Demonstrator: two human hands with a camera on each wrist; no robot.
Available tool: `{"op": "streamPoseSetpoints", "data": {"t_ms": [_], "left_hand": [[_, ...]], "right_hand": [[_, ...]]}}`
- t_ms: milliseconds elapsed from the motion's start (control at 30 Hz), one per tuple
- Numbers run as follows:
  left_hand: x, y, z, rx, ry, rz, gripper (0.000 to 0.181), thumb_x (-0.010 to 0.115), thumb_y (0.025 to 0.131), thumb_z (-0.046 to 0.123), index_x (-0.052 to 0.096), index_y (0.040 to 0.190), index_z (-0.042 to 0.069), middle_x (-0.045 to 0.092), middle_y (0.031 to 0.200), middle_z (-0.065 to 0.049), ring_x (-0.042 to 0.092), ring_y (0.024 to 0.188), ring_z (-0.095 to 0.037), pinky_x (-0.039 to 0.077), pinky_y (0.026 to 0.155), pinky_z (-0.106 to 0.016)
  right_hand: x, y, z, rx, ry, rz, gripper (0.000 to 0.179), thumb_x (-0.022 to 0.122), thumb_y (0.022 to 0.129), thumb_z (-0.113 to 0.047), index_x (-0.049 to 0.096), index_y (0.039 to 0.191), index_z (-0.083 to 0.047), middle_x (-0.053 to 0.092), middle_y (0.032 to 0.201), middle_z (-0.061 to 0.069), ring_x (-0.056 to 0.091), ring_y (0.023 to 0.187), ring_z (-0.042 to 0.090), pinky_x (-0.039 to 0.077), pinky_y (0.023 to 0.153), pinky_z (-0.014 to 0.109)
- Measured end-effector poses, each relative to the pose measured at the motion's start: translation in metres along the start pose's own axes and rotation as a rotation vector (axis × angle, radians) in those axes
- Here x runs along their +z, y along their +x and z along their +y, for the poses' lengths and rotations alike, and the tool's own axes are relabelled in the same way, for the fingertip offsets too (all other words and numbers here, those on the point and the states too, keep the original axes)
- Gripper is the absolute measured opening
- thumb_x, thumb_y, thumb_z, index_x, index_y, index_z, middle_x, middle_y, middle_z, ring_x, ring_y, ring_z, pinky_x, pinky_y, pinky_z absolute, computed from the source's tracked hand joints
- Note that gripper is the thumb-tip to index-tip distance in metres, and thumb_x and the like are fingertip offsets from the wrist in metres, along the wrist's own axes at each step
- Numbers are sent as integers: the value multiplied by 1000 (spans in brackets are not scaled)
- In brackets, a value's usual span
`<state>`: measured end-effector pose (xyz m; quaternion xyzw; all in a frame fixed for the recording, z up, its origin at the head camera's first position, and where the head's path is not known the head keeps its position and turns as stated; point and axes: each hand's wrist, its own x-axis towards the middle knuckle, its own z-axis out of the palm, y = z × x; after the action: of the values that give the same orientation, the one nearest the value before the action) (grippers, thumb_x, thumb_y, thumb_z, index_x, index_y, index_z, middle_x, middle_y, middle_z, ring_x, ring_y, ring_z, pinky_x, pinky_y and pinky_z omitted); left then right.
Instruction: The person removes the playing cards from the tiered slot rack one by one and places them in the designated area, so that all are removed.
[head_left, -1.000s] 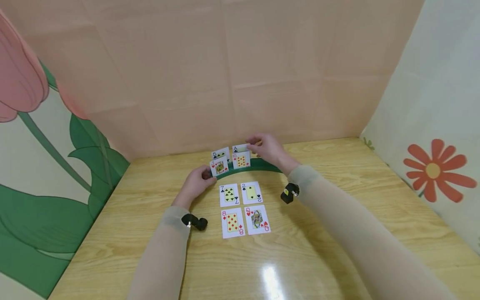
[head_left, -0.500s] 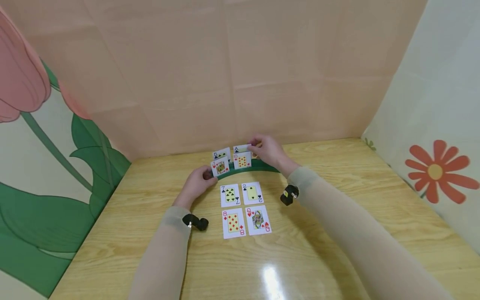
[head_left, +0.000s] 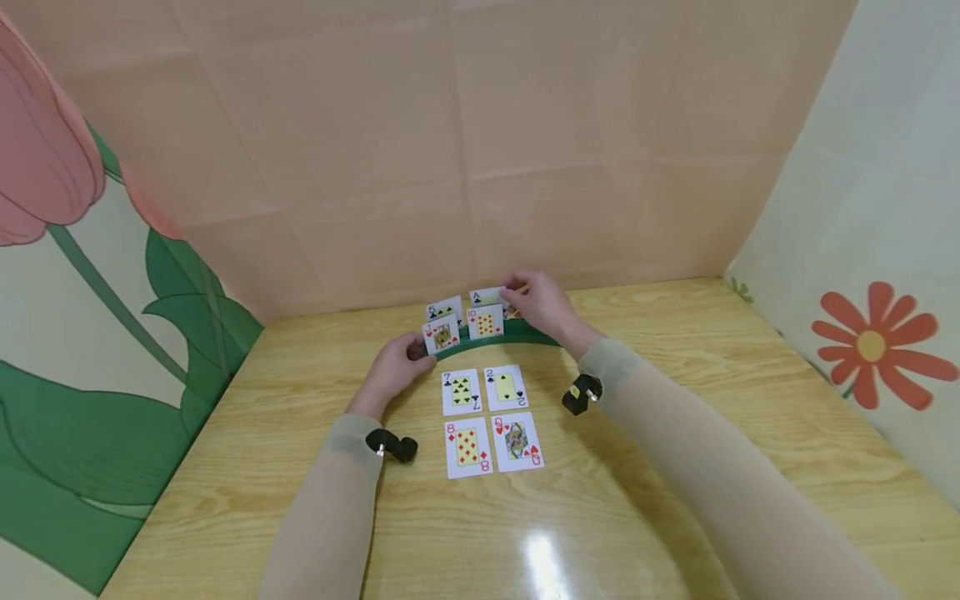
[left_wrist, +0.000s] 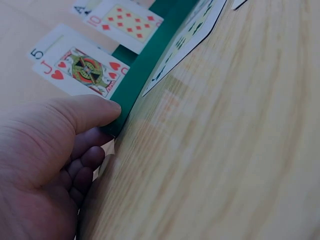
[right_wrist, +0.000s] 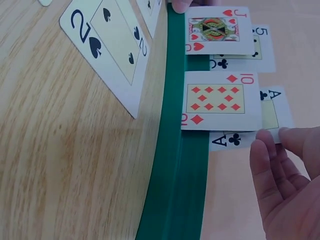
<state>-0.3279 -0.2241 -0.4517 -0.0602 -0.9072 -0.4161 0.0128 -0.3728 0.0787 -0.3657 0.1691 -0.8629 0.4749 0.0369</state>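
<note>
My left hand (head_left: 393, 367) grips the left end of a curved green card holder (head_left: 517, 333), thumb on its front face in the left wrist view. With thumb and fingers, my right hand (head_left: 546, 307) pinches the upper right corner of the ace of clubs (right_wrist: 282, 107). That ace stands in the holder's back row, partly covered by the ten of diamonds (head_left: 486, 322) in front. Left of them, the jack of hearts (head_left: 442, 335) stands before the five of clubs (head_left: 444, 307), which is mostly hidden.
Face up before the holder lie the seven of clubs (head_left: 461, 392), two of spades (head_left: 506, 387), eight of diamonds (head_left: 468, 448) and queen of hearts (head_left: 517, 442). A pink cloth wall (head_left: 450, 167) rises behind the wooden table (head_left: 645, 500); printed panels flank it.
</note>
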Motion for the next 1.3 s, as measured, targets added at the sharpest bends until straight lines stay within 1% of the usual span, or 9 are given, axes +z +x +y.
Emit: {"op": "streamPoseSetpoints", "data": {"t_ms": [100, 167, 300, 433, 600, 800, 1000, 1167, 1300], "left_hand": [[1, 0, 1, 15, -5, -3, 35, 80, 104, 23, 70, 133, 8, 71, 120, -10, 64, 111, -28, 53, 102, -48], [2, 0, 2, 21, -8, -3, 35, 79, 104, 23, 70, 134, 7, 71, 120, -10, 65, 111, -28, 53, 103, -48], [3, -1, 4, 21, -13, -4, 35, 79, 104, 23, 70, 135, 7, 71, 121, -10, 64, 112, -28, 53, 102, -48], [2, -2, 5, 18, -11, -4, 35, 79, 105, 23, 70, 134, 7, 71, 121, -10, 64, 111, -28, 53, 102, -49], [-1, -3, 5, 21, -3, 7, 35, 79, 104, 23, 70, 134, 8, 71, 120, -11, 64, 111, -29, 53, 102, -49], [-3, -4, 5, 20, -7, 3, 34, 79, 104, 23, 70, 133, 7, 70, 121, -11, 63, 111, -29, 52, 102, -50], [-1, -4, 4, 15, 0, -1, 34, 79, 105, 24, 70, 133, 8, 70, 122, -11, 63, 112, -29, 52, 103, -49], [-2, -3, 5, 19, 0, -1, 33, 78, 105, 24, 70, 133, 8, 70, 123, -11, 64, 114, -30, 52, 104, -50], [-3, -3, 5, 21, -1, 0, 33, 78, 105, 23, 70, 133, 8, 70, 123, -11, 64, 114, -30, 52, 105, -51]], "right_hand": [[-4, -5, -3, -10, 2, 32, 19, 64, 114, -20, 73, 127, -8, 70, 117, 11, 70, 100, 28, 63, 89, 46], [-7, -8, -4, -13, 9, 54, 20, 64, 115, -21, 72, 129, -9, 70, 119, 10, 70, 103, 28, 63, 90, 46], [-13, -14, -7, -25, 39, 93, 22, 63, 115, -22, 72, 130, -9, 69, 120, 11, 69, 108, 33, 63, 91, 46], [-18, -21, -11, -32, 70, 134, 23, 63, 115, -23, 72, 131, -9, 69, 120, 11, 69, 110, 37, 62, 88, 43], [-25, -31, -18, -30, 86, 180, 25, 65, 114, -26, 73, 132, -10, 69, 124, 8, 69, 107, 30, 62, 85, 39], [-33, -47, -22, -55, 104, 193, 23, 67, 114, -25, 73, 131, -12, 70, 123, 7, 68, 103, 24, 62, 83, 39], [-38, -62, -20, -73, 91, 200, 25, 68, 113, -27, 74, 132, -12, 70, 119, 7, 65, 104, 28, 61, 81, 40], [-42, -71, -17, -64, 84, 207, 26, 70, 112, -29, 75, 131, -12, 70, 119, 8, 62, 103, 26, 60, 75, 32], [-44, -76, -13, -53, 99, 191, 27, 70, 112, -29, 74, 132, -11, 70, 120, 9, 62, 104, 27, 58, 71, 27]]}}
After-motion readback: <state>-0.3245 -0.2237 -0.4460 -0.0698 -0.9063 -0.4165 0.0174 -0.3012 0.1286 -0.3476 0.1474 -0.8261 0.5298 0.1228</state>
